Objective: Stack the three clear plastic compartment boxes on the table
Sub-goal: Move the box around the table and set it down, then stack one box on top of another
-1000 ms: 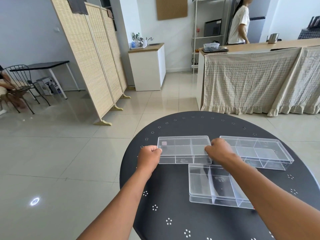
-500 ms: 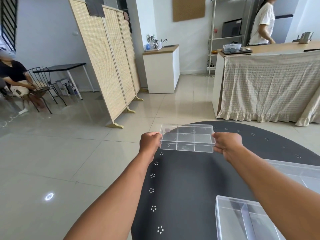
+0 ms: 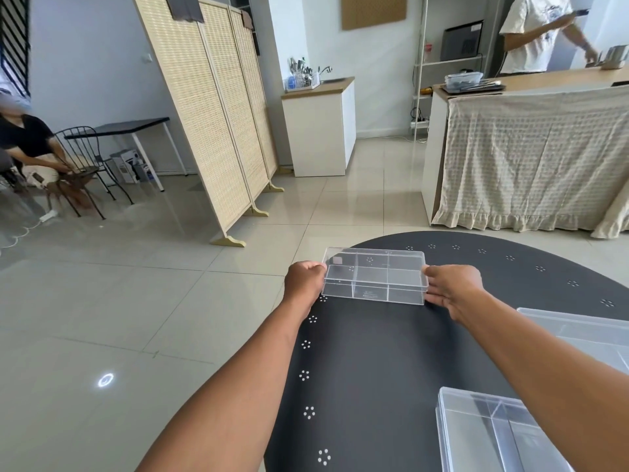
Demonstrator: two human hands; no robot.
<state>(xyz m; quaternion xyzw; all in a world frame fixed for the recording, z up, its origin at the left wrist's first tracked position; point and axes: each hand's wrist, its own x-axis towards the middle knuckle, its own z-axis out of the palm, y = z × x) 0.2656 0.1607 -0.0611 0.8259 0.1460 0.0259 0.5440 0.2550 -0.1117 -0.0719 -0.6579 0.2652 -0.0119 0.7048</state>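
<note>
A clear compartment box [image 3: 374,275] sits at the far left edge of the round black table [image 3: 391,352]. My left hand [image 3: 304,279] grips its left end and my right hand [image 3: 454,287] grips its right end. A second clear box [image 3: 490,437] lies at the near right of the table, cut off by the frame. A third clear box [image 3: 585,332] lies further back on the right, partly behind my right forearm.
Tiled floor lies to the left of the table. A woven folding screen [image 3: 211,117] stands beyond, with a white cabinet [image 3: 320,127] and a cloth-draped counter [image 3: 531,158] behind. One person sits at far left [image 3: 23,141]; another stands behind the counter [image 3: 541,32].
Both hands lifted the box from the middle of the table and carried it left and away. It now sits lower, near the table's far left edge. The view has swung left.
</note>
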